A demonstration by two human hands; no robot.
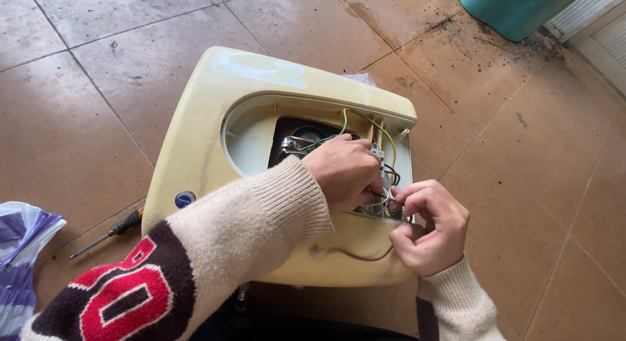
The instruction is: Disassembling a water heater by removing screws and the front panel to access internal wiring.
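While the cream-yellow plastic appliance casing [215, 113] lies flat on the brown tiled floor [85, 119], we see both hands working at its open recess. The left hand [344, 173] curls over the bundle of thin coloured wires [385, 175] at the recess's right edge, its fingers closed among them. The right hand [427, 227], just beside it, pinches a thin brown wire [365, 256] trailing across the casing. A yellow-handled screwdriver [111, 232] rests on the tiles near the casing's left side.
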